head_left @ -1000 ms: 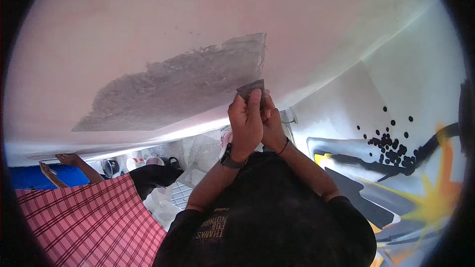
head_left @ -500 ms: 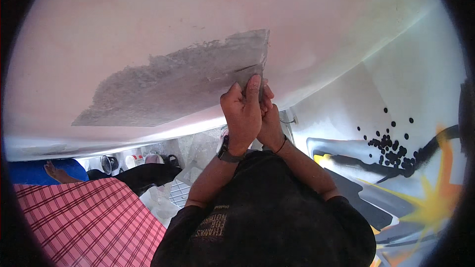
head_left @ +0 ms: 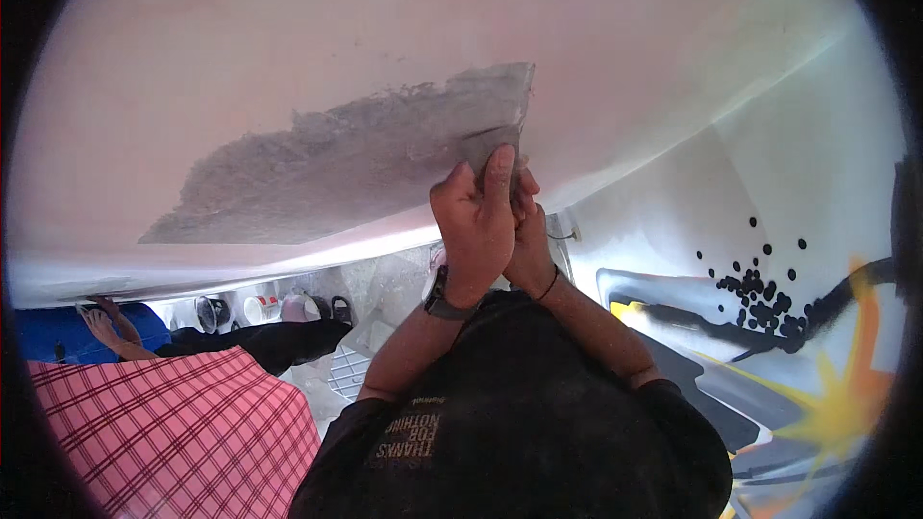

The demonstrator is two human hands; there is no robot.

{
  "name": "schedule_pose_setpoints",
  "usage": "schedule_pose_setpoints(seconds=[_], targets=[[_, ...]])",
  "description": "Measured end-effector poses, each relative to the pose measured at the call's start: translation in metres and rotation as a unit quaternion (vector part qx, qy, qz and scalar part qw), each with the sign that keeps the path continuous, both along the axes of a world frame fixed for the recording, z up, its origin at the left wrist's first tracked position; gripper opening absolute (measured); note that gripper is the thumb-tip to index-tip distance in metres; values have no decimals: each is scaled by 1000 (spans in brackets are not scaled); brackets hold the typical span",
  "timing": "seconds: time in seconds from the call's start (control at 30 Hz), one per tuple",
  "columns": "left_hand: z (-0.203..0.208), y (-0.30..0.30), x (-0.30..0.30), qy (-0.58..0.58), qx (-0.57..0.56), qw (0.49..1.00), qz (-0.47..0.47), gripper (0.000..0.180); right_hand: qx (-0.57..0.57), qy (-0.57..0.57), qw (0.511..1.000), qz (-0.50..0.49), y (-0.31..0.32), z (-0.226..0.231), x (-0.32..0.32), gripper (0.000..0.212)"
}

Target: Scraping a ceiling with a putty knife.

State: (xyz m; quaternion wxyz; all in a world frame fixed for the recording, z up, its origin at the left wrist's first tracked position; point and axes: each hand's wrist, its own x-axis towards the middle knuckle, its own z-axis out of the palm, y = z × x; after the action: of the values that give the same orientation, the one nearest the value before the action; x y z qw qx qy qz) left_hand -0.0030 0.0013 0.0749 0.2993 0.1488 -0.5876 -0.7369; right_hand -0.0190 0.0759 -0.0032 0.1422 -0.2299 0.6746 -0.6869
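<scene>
Both my hands are together on a thin, flat grey plate (head_left: 490, 141), which looks like a filler spreader. Its upper edge lies against a grey smeared patch (head_left: 336, 163) on the pale pink curved surface (head_left: 240, 48). My left hand (head_left: 476, 216), with a watch at the wrist, is closed on the plate, its thumb laid up along the face. Behind it, partly covered, my right hand (head_left: 529, 235) is closed at the plate's right side, a dark cord round its wrist. The patch has a ragged upper edge and a straighter lower edge.
At the left a co-worker in a pink checked garment (head_left: 192, 423) has hands (head_left: 111, 327) by a blue drum-like thing (head_left: 53, 334). Several containers, including a white bucket (head_left: 258, 309), stand on the floor beyond. A painted white wall (head_left: 673, 221) rises at the right.
The patch and my hands appear slightly further right in the picture, my grip unchanged. The co-worker's hands have shifted, and more of them shows against the blue thing.
</scene>
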Motion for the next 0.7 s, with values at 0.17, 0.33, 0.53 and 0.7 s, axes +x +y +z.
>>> schedule_pose_setpoints(seconds=[0.17, 0.33, 0.53, 0.7], targets=[[2, -5, 7, -5, 8, 1000, -12, 27, 23, -36, 999, -13, -2, 4, 7, 13], [1, -7, 7, -24, 1, 1000, -15, 26, 0, -64, 998, 1, -6, 1, 10, 21], [3, 1, 8, -24, 16, 1000, -6, 30, -95, -108, 989, 15, 3, 4, 14, 22], [3, 3, 6, -18, 10, 1000, -12, 30, -2, -116, 992, 55, 10, 5, 10, 24]])
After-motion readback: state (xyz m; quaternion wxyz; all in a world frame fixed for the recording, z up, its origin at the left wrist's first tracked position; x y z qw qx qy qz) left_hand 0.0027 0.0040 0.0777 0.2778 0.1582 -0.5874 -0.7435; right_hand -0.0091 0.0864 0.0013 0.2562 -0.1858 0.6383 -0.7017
